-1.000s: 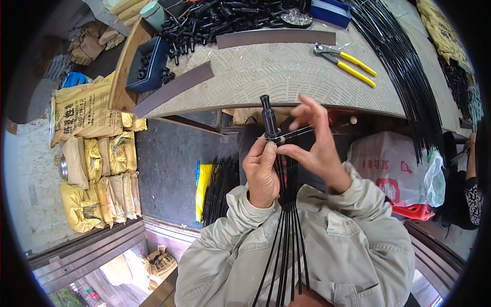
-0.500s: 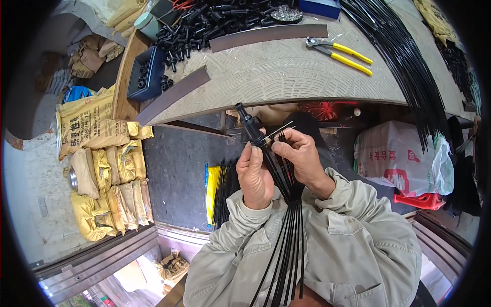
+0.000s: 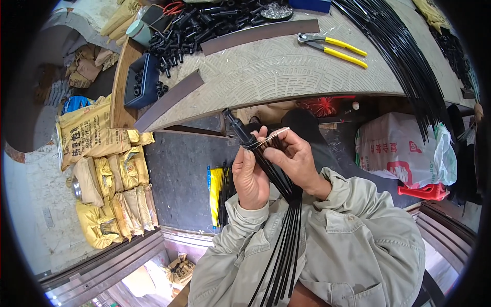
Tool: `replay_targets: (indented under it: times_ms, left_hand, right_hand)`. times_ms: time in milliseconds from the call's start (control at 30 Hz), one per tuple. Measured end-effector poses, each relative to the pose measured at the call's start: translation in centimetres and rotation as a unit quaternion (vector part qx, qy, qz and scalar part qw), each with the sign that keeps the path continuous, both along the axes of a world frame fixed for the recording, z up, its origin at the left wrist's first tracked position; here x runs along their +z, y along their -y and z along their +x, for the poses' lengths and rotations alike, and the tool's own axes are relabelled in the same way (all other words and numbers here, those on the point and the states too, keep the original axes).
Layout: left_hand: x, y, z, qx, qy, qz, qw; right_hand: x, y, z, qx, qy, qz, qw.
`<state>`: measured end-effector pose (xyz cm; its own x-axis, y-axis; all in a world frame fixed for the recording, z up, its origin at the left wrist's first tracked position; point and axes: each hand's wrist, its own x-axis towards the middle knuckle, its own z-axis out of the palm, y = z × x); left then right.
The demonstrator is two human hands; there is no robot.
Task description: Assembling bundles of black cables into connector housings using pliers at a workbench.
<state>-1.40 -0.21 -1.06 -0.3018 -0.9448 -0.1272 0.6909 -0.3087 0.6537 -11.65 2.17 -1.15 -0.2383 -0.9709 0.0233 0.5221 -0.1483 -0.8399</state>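
My left hand (image 3: 250, 179) is closed round the collar of a black plastic umbrella runner (image 3: 237, 125), which tilts up and to the left. A bundle of slim black umbrella ribs (image 3: 286, 233) fans from it down over my lap, drawn together at a narrow joint midway. With thumb and forefinger my right hand (image 3: 299, 162) pinches a thin pale wire (image 3: 273, 137) beside the collar, close to the rib ends. How the wire sits in the collar is too small to make out. Pincers (image 3: 335, 48) with yellow handles lie on the bench above my hands.
The bench (image 3: 266, 77) carries a heap of black plastic runners (image 3: 192, 36), a blue bin (image 3: 141, 82), dark flat strips (image 3: 261, 37) and a long sheaf of black ribs (image 3: 394, 56). Yellow sacks (image 3: 110, 189) are stacked at left, a white plastic bag (image 3: 394, 148) at right.
The runner and my left hand have shifted slightly left. My right hand has moved a little left too, its fingers now closer to the collar and over the wire. The view has shifted slightly.
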Motion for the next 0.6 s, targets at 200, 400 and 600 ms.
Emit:
replay_targets:
  times_ms: [200, 400, 600]
  left_hand:
    - [0.2, 0.1, -0.2, -0.018, 0.019, -0.068, 0.997]
    - [0.1, -0.6, -0.2, 0.004, 0.039, -0.073, 0.997]
    - [-0.3, -0.8, -0.6, 0.011, 0.083, -0.132, 0.988]
  right_hand:
    - [0.7, -0.3, -0.4, 0.027, -0.039, 0.047, 0.998]
    - [-0.2, -0.1, -1.2, 0.133, 0.087, 0.071, 0.985]
    - [-1.6, -0.1, -1.6, 0.178, 0.165, 0.061, 0.968]
